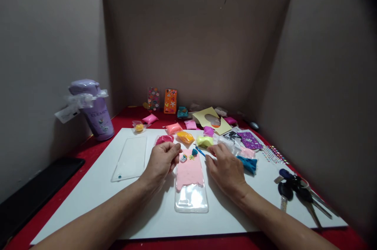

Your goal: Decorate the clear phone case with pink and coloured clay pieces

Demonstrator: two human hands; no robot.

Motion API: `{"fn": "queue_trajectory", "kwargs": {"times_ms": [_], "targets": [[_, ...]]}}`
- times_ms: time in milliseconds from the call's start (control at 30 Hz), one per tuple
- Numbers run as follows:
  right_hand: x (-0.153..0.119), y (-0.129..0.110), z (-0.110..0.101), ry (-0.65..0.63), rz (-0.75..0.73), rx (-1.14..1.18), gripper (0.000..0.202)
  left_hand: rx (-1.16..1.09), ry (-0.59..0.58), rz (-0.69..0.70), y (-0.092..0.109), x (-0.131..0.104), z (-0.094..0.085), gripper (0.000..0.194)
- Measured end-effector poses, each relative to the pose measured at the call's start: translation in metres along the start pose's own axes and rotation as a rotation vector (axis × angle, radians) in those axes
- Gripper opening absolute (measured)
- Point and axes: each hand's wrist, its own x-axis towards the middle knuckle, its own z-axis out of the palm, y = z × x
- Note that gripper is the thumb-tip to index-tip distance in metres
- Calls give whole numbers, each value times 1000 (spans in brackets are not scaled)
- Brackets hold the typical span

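While the right hand [226,169], fingers curled, grips a slim blue tool [200,151] near the frame's centre, the left hand [161,160] pinches thumb to finger, whether on anything I cannot tell. Between them, lower centre, lies a clear phone case [191,202] partly covered in pink clay [190,173].

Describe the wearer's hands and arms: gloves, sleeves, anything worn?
Left hand and right hand are both ungloved. The left forearm and right forearm are bare as far as the picture shows; no sleeves in view. I see no watch, bracelet or ring, and no cables or markings, though some fingers are partly hidden.
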Motion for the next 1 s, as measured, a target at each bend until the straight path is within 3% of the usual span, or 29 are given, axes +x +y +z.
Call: {"fn": "queue_trajectory", "kwargs": {"times_ms": [200,467,667,867,1000], "targets": [[-1,-3,-3,84,-136,204,10,-32,-42,-27,-1,-2,1,34],[-5,-10,-11,134,-432,598,15,-87,-291,-104,-1,-7,5,37],[-7,-11,-12,118,-467,694,20,-47,-306,-144,-4,-9,5,35],[-10,-12,-13,23,-491,723,26,18,-338,-181,-2,-11,5,38],[-11,-15,-14,-6,-503,730,20,117,-334,-193,1,-13,6,43]]}}
